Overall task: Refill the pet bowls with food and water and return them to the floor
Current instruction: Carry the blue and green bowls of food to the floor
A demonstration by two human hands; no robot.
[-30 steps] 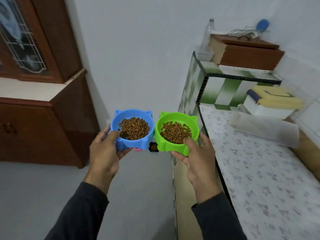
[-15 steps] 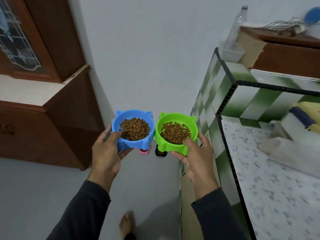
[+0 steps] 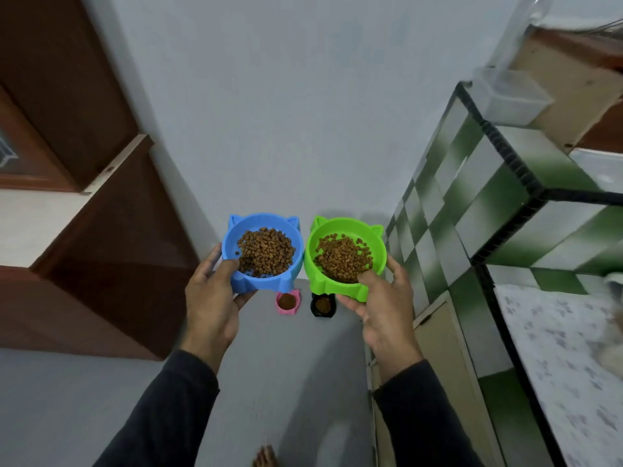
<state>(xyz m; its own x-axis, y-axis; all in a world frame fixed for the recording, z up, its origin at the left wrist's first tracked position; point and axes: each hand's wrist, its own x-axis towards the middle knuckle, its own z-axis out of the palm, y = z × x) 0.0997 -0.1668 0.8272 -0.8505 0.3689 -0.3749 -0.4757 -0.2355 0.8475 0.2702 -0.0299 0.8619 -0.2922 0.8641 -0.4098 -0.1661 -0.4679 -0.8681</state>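
Blue bowl (image 3: 263, 251) and green bowl (image 3: 344, 256): we hold both in the air, side by side, rims just apart, well above the floor (image 3: 303, 382). Both are cat-eared plastic and each carries a heap of brown kibble (image 3: 266, 251).

Left hand (image 3: 210, 298): it grips the blue bowl at its near left edge, thumb over the rim, fingers curled beneath the base. Right hand (image 3: 384, 305): it grips the green bowl at its near right edge, thumb over the rim and touching the kibble, fingers beneath. Both sleeves are dark.

Below the held bowls, on the floor against the white wall, we note two more bowls: a pink bowl (image 3: 287, 302) and a black bowl (image 3: 323, 305), close together, each with brown food inside. The green bowl partly hides the black one.

Left of view: a dark wooden cabinet (image 3: 111, 251) with a pale top. Right of view: a desk (image 3: 559, 365) with a speckled top, its side faced in green-and-white tiles, black trim along the edges. At upper right, a clear plastic tub (image 3: 512, 96) sits on the tiled ledge; the rest there is blurred. A bare foot (image 3: 266, 458) shows at the bottom edge.
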